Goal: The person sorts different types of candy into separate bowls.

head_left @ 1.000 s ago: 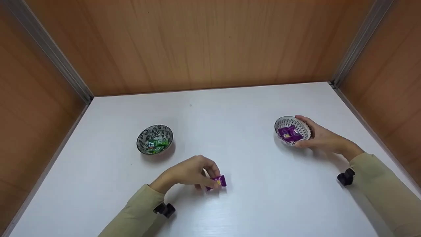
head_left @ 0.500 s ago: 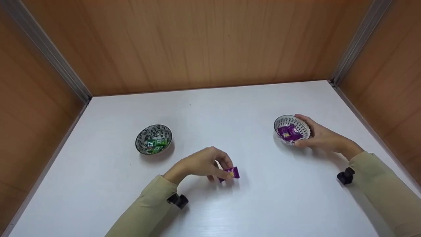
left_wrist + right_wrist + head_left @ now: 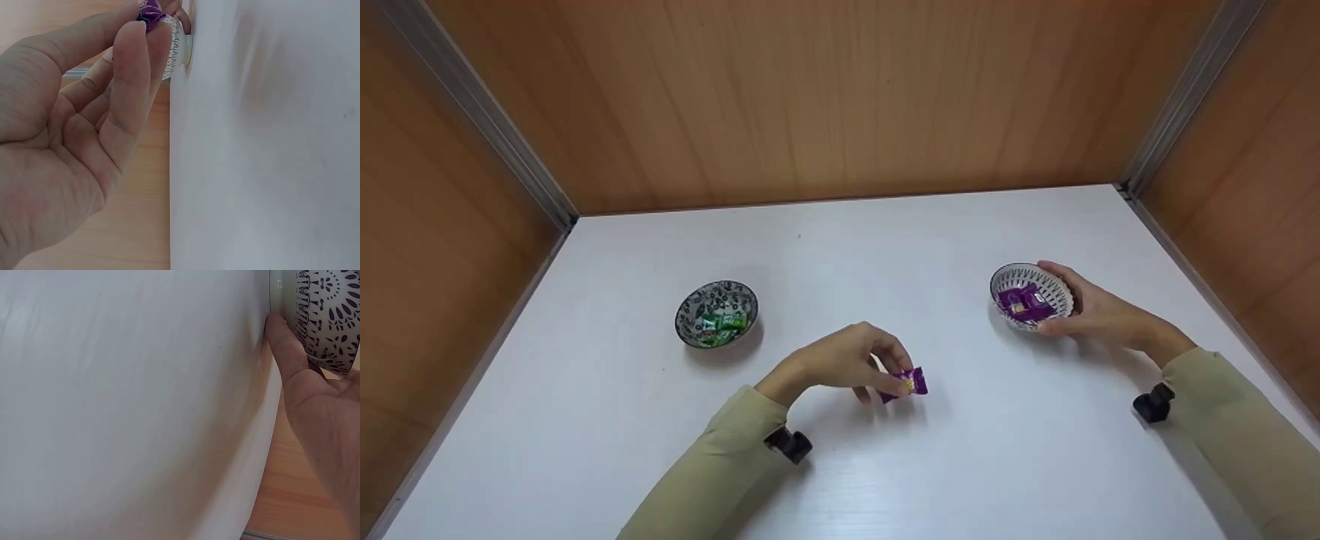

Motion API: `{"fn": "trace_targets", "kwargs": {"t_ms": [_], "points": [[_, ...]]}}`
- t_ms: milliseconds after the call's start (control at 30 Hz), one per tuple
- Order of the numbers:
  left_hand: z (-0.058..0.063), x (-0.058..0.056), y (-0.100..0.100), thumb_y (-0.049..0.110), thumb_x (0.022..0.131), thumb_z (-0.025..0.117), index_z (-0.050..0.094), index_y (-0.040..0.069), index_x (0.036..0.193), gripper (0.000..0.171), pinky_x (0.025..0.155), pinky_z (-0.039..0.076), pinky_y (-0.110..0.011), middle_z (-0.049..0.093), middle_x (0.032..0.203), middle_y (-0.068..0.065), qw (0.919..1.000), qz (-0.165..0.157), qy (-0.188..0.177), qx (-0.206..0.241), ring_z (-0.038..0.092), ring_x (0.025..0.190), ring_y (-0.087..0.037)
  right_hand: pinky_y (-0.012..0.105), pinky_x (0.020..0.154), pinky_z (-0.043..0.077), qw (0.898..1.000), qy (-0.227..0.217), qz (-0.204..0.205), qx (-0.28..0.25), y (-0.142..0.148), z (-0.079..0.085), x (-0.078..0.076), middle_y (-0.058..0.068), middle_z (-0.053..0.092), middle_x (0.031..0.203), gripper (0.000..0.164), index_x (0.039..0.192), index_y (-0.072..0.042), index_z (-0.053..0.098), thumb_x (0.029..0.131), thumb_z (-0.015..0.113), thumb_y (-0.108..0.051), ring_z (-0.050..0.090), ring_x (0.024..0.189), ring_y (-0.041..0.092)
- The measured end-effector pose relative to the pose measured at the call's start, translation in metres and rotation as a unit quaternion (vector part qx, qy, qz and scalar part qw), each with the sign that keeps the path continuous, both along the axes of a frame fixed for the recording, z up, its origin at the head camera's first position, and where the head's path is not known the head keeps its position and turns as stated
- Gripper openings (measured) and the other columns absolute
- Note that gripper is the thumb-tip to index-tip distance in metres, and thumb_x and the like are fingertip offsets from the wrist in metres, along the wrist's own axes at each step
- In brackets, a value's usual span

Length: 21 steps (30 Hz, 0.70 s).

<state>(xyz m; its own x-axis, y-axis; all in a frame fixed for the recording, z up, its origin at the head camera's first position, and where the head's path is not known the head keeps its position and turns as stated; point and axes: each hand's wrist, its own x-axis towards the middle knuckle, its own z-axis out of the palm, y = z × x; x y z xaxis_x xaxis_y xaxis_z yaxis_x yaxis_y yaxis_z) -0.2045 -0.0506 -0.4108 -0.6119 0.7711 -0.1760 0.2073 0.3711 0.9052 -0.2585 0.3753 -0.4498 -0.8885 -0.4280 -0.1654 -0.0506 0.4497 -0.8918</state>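
Note:
Between thumb and fingers, my left hand (image 3: 844, 360) pinches a purple wrapped candy (image 3: 916, 380) just over the table's middle. The candy's wrapper (image 3: 151, 12) also shows at the fingertips in the left wrist view. My right hand (image 3: 1099, 313) curls thumb and fingers round the side of a white patterned bowl (image 3: 1018, 274) at the right. Inside that bowl lie several purple candies (image 3: 1026, 302). In the right wrist view the bowl's dark-patterned outside (image 3: 332, 309) is partly cut off by the frame. Its far-side fingers are mostly hidden there.
A second bowl with a dark floral pattern (image 3: 711, 296) stands left of centre, holding several green candies (image 3: 724, 326). Both bowls are on a white table (image 3: 847, 255). Wooden panels (image 3: 840, 105) enclose its back and sides.
My left hand has moved right and away from the front edge, carrying the purple candy towards the right bowl. The right hand and both bowls stay put.

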Motion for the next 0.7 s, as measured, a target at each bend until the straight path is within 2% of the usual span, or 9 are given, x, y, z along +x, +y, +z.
{"fn": "trace_targets", "kwargs": {"t_ms": [233,400,500,700], "points": [[0.0,-0.008,0.019,0.015,0.091,0.079,0.074,0.01,0.112,0.022,0.063,0.061,-0.039,0.072,0.099,-0.003,0.9997,0.011,-0.009,0.02,0.072,0.08,-0.021,0.018,0.1,0.039,1.0,-0.005,-0.002,0.006,-0.001,-0.001,0.001,0.014,0.02,0.162,0.106,0.164,-0.024,0.007,0.088,0.081,-0.02,0.03,0.142,0.035],[0.005,-0.017,0.037,0.015,0.093,0.076,0.072,0.007,0.119,0.027,0.067,0.062,-0.038,0.071,0.099,-0.005,0.9991,0.013,-0.016,0.038,0.073,0.081,-0.021,0.031,0.106,0.035,1.0,0.002,-0.004,0.016,-0.001,0.003,0.0,0.013,0.022,0.161,0.105,0.163,-0.026,0.008,0.088,0.081,-0.022,0.03,0.141,0.035],[0.009,-0.021,0.049,0.015,0.095,0.074,0.07,0.006,0.118,0.025,0.069,0.062,-0.038,0.069,0.099,-0.005,0.9985,0.017,-0.018,0.049,0.072,0.081,-0.022,0.041,0.109,0.032,1.0,0.005,-0.003,0.02,0.0,0.004,-0.001,0.013,0.023,0.161,0.104,0.163,-0.026,0.008,0.089,0.08,-0.023,0.031,0.14,0.035],[0.012,-0.028,0.072,0.012,0.096,0.073,0.067,0.005,0.111,0.018,0.072,0.061,-0.038,0.068,0.097,-0.006,0.9961,0.046,-0.01,0.075,0.073,0.083,-0.023,0.047,0.111,0.03,1.0,0.01,-0.005,0.027,0.0,0.003,-0.002,0.014,0.023,0.161,0.106,0.164,-0.024,0.008,0.088,0.082,-0.024,0.032,0.141,0.036]]}}
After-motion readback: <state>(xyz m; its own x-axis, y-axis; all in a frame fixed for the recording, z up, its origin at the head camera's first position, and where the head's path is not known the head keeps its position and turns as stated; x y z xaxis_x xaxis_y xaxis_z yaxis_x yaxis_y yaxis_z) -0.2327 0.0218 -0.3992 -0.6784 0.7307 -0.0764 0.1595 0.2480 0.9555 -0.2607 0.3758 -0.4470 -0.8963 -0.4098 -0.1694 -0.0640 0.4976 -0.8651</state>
